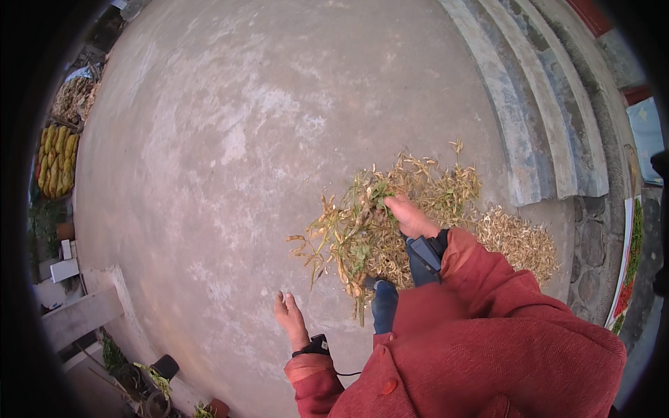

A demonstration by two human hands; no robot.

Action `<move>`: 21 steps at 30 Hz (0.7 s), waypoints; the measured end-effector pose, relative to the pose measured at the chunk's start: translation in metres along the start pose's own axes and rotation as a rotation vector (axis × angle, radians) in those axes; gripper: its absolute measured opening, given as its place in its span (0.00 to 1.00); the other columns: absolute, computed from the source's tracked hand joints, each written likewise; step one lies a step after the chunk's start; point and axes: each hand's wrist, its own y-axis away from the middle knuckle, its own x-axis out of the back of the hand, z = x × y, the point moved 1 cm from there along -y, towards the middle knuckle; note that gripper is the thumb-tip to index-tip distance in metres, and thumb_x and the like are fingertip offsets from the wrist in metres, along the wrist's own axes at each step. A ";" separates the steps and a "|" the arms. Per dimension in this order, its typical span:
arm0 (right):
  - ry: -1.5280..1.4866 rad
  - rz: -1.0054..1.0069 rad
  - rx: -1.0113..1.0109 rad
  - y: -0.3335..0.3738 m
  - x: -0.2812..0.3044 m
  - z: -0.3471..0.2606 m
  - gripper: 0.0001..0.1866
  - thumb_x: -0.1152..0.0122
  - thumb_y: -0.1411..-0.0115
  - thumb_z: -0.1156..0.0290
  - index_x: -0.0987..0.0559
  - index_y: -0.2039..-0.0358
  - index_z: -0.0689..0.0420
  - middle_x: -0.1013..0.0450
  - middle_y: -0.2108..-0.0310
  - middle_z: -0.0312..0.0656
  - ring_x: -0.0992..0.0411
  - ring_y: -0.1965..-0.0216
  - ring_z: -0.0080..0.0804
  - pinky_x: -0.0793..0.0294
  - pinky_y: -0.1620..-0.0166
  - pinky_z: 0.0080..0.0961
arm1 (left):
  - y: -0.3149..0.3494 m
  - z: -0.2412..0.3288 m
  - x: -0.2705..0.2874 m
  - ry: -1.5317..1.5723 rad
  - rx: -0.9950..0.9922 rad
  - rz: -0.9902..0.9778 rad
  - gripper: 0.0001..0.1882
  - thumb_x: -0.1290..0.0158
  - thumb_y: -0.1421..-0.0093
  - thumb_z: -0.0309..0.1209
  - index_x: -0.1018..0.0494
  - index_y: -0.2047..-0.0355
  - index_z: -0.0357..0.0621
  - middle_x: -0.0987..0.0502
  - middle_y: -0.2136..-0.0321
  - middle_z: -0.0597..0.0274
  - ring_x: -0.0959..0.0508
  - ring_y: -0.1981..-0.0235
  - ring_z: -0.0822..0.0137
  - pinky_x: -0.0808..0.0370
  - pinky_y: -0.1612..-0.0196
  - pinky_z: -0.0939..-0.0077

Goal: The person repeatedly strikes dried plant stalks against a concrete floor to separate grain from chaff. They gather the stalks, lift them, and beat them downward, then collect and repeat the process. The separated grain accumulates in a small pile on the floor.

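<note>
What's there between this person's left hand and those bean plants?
In the head view, the stretch between the left hand and the bean plants is bare: just grey concrete ground with pale patches elsewhere.

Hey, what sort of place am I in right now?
Probably the yard of a rural home: there's a broad concrete floor, a few steps along the right side, and a heap of dried plants on the ground.

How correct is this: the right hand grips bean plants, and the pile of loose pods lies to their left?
Wrong side: the head view shows the pile of loose pods right of the bean plants, which the right hand does grip.
</note>
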 end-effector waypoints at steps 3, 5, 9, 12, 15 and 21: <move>0.127 0.023 0.106 0.009 -0.021 0.006 0.14 0.56 0.47 0.68 0.27 0.66 0.66 0.29 0.73 0.40 0.35 0.70 0.26 0.35 0.64 0.27 | 0.023 0.065 0.004 0.197 -0.105 -0.014 0.27 0.48 0.47 0.32 0.38 0.47 0.36 0.36 0.50 0.45 0.34 0.49 0.56 0.38 0.48 0.68; 0.315 -0.045 0.159 0.021 -0.029 0.009 0.13 0.56 0.47 0.68 0.28 0.68 0.64 0.31 0.78 0.37 0.36 0.75 0.25 0.35 0.69 0.26 | 0.038 0.109 -0.003 -0.100 -0.516 -0.110 0.27 0.46 0.50 0.31 0.36 0.49 0.37 0.35 0.51 0.46 0.34 0.51 0.54 0.38 0.48 0.67; 0.305 -0.135 0.059 0.036 -0.047 0.015 0.11 0.55 0.47 0.69 0.28 0.70 0.64 0.34 0.82 0.35 0.37 0.80 0.21 0.36 0.75 0.24 | 0.043 0.153 -0.037 -0.585 -0.861 -0.323 0.25 0.43 0.55 0.31 0.31 0.55 0.38 0.31 0.56 0.50 0.31 0.57 0.52 0.35 0.52 0.64; 0.253 -0.094 0.041 0.038 -0.047 0.018 0.09 0.56 0.46 0.71 0.28 0.71 0.62 0.34 0.81 0.34 0.36 0.80 0.22 0.35 0.76 0.23 | 0.034 0.142 -0.043 -0.715 -0.750 -0.331 0.19 0.44 0.54 0.33 0.28 0.61 0.42 0.26 0.63 0.54 0.29 0.64 0.53 0.32 0.59 0.64; -0.198 -0.102 -0.088 0.041 -0.042 0.020 0.09 0.57 0.45 0.71 0.29 0.70 0.60 0.33 0.78 0.36 0.34 0.77 0.24 0.34 0.76 0.22 | 0.036 0.108 -0.043 -0.821 -0.679 -0.413 0.10 0.46 0.52 0.33 0.26 0.69 0.47 0.24 0.70 0.57 0.26 0.72 0.55 0.29 0.66 0.64; -0.360 -0.074 -0.028 0.026 -0.017 -0.005 0.08 0.59 0.43 0.70 0.32 0.73 0.59 0.32 0.76 0.37 0.35 0.78 0.24 0.33 0.74 0.25 | 0.034 0.027 -0.048 -0.501 -0.513 -0.436 0.08 0.49 0.47 0.33 0.26 0.76 0.42 0.26 0.79 0.50 0.25 0.78 0.54 0.29 0.74 0.64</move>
